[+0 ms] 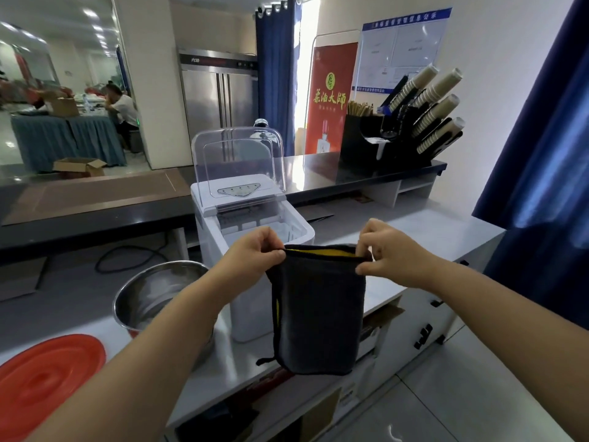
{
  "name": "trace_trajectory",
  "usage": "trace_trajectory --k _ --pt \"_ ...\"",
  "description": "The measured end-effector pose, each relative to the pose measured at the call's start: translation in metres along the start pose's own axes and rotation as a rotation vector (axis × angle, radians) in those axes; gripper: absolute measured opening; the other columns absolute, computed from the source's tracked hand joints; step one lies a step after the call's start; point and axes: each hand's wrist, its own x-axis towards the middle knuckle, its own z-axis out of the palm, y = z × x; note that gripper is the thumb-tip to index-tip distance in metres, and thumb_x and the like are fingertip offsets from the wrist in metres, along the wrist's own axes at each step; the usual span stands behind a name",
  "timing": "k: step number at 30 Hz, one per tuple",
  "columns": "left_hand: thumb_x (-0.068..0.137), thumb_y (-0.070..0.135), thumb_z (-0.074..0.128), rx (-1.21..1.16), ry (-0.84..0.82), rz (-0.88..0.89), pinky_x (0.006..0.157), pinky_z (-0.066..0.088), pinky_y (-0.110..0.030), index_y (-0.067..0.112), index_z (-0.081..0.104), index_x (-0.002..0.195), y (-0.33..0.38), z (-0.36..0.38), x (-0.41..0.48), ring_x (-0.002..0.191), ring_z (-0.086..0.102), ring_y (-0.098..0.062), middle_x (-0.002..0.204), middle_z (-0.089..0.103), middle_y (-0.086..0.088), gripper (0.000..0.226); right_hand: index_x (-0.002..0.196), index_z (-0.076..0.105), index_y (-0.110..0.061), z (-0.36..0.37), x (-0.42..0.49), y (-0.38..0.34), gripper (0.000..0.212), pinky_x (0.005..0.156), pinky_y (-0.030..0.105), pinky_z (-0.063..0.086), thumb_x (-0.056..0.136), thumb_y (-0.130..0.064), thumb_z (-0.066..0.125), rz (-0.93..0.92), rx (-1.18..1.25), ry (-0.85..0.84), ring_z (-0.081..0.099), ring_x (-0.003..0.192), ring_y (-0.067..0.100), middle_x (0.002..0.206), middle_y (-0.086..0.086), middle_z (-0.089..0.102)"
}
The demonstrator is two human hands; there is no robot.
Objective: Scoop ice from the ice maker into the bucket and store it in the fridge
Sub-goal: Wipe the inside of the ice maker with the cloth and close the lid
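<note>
Right in front of the ice maker (245,218), one dark grey cloth (318,307) hangs down between two hands. One left hand (255,253) pinches its top left corner and one right hand (387,253) pinches its top right corner, so the hands are apart. One clear lid (239,161) stands open on the ice maker. One shiny bucket (153,291) sits just left of it, with one red cover (47,378) further left. One steel fridge (220,94) stands far behind it.

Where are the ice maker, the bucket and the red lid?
ice maker (248,223): head view, its open top.
bucket (149,295): head view, inner wall.
red lid (47,381): head view, top face.
</note>
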Motion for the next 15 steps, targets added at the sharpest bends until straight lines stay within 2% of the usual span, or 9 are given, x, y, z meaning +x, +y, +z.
trace_trajectory --k 2,4,6,8,11,13,15 --pt "0.086 0.005 0.061 0.148 -0.015 0.059 0.064 0.039 -0.026 0.020 0.053 0.076 0.003 0.001 0.003 0.066 0.047 -0.015 0.071 0.054 0.000 0.020 0.067 0.057 -0.025 -0.005 -0.001 0.000 0.027 0.065 0.018 0.041 0.072 -0.013 0.080 0.002 0.062 0.067 0.050 0.070 0.006 0.094 -0.008 0.049" --pt "0.087 0.009 0.059 0.363 -0.011 0.128 0.062 0.041 -0.025 0.027 0.049 0.076 0.005 0.001 0.005 0.064 0.047 -0.010 0.072 0.054 0.005 0.024 0.067 0.059 -0.023 -0.010 -0.002 -0.002 0.024 0.072 0.018 0.043 0.071 -0.012 0.080 0.022 0.112 0.090 0.055 0.082 0.006 0.098 -0.007 0.054" --pt "0.087 0.012 0.058 0.519 0.005 0.208 0.064 0.042 -0.028 0.031 0.046 0.075 0.010 -0.001 0.007 0.066 0.048 -0.007 0.073 0.054 0.010 0.026 0.068 0.057 -0.017 -0.015 -0.004 -0.002 0.023 0.077 0.020 0.048 0.075 -0.009 0.076 0.091 0.292 0.098 0.060 0.090 0.007 0.101 -0.006 0.061" --pt "0.085 0.010 0.061 0.458 0.041 0.274 0.065 0.042 -0.026 0.034 0.046 0.075 0.018 -0.004 0.010 0.069 0.050 -0.005 0.075 0.055 0.011 0.029 0.072 0.050 -0.014 -0.019 -0.004 -0.003 0.023 0.069 0.022 0.053 0.082 -0.005 0.069 0.166 0.518 0.078 0.065 0.079 0.009 0.090 -0.002 0.067" --pt "0.083 0.007 0.065 0.354 0.039 0.265 0.065 0.043 -0.021 0.031 0.050 0.078 0.026 -0.005 0.014 0.069 0.052 -0.005 0.076 0.057 0.009 0.028 0.079 0.044 -0.013 -0.022 -0.006 -0.006 0.023 0.059 0.026 0.054 0.088 -0.001 0.061 0.222 0.605 0.054 0.062 0.063 0.011 0.070 0.003 0.058" --pt "0.082 0.007 0.067 0.286 0.007 0.215 0.067 0.045 -0.023 0.028 0.053 0.081 0.026 -0.007 0.017 0.069 0.055 -0.007 0.076 0.060 0.007 0.026 0.083 0.046 -0.013 -0.022 -0.007 -0.008 0.021 0.058 0.027 0.054 0.088 0.002 0.060 0.214 0.595 0.095 0.061 0.064 0.014 0.070 0.005 0.060" --pt "0.079 0.007 0.072 0.028 0.018 0.159 0.066 0.046 -0.023 0.025 0.058 0.088 0.027 -0.012 0.017 0.068 0.059 -0.006 0.075 0.064 0.007 0.024 0.088 0.050 -0.014 -0.022 -0.006 -0.010 0.019 0.057 0.023 0.053 0.088 0.003 0.059 0.198 0.669 0.160 0.062 0.066 0.013 0.070 0.003 0.064"
